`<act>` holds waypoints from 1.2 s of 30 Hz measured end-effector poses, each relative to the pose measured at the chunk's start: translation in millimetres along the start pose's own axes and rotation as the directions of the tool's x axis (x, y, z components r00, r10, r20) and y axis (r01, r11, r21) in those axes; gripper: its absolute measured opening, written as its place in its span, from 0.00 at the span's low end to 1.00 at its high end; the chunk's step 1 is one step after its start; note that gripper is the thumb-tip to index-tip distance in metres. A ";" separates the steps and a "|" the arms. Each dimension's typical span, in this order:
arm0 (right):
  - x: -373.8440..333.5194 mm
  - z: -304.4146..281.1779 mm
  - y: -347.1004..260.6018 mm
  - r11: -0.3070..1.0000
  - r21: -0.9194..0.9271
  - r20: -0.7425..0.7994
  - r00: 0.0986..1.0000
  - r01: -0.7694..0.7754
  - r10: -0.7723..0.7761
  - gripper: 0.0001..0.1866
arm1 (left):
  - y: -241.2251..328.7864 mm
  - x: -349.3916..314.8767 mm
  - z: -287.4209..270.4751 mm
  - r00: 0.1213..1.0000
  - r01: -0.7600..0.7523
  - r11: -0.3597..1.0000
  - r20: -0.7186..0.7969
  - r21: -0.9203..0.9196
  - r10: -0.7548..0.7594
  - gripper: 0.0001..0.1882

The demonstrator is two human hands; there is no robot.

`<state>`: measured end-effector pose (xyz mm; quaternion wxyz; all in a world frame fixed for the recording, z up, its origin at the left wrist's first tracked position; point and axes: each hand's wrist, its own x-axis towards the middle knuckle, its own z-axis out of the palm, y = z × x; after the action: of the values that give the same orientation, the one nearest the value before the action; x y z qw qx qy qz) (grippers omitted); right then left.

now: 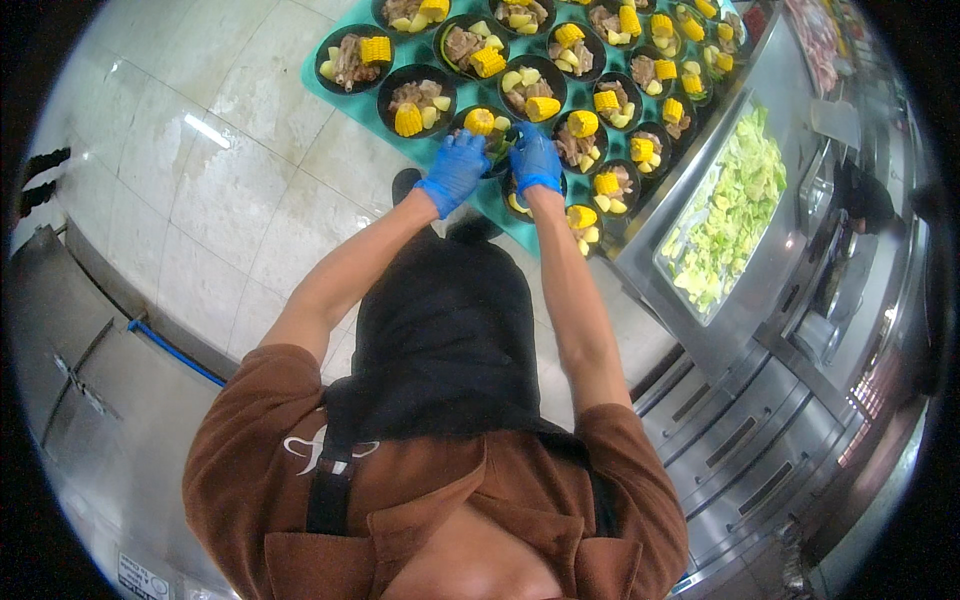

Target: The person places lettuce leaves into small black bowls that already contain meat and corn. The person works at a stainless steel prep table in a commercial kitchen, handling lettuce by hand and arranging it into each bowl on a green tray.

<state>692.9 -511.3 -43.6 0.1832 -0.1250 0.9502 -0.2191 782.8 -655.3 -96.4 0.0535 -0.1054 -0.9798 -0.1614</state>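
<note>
Both hands wear blue gloves and reach to the near edge of a turquoise tabletop (322,75) covered with black bowls. My left hand (455,172) is closed at the near left side of a bowl with a corn piece (479,121) and something green in it. At the right side of that bowl, my right hand (536,160) is closed too, its fingers bent inward and down. What the fingertips grip is hidden. Below my right hand, another bowl is partly covered. The surrounding bowls hold meat pieces (352,62), yellow corn and pale potato-like chunks.
A steel counter (690,335) on the right carries a tray of chopped green leaves (730,205). Raw-looking meat (812,45) lies beyond it. Another person in dark clothes (868,195) is at far right. Pale floor tiles (235,150) and a steel cabinet (110,380) are on the left.
</note>
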 end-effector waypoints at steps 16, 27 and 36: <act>-12.9 24.8 -5.8 0.967 -0.212 0.150 0.982 0.141 -0.111 0.12 | -11.9 -10.2 -34.6 0.941 0.274 0.936 -0.141 -0.219 -0.308 0.07; -28.7 0.8 10.9 0.915 0.368 0.072 0.986 -0.165 0.149 0.12 | -22.9 -37.8 -51.5 0.864 0.399 0.844 -0.160 -0.359 -0.477 0.10; -23.4 -9.9 8.5 0.992 0.124 -0.083 0.996 0.035 -0.025 0.11 | -21.7 -36.9 -57.2 0.883 0.357 0.855 -0.164 -0.376 -0.440 0.11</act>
<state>708.7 -492.8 -32.4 0.1488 -0.1184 0.9392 -0.2859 817.9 -701.1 -54.2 0.1201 0.1144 -0.9238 -0.3451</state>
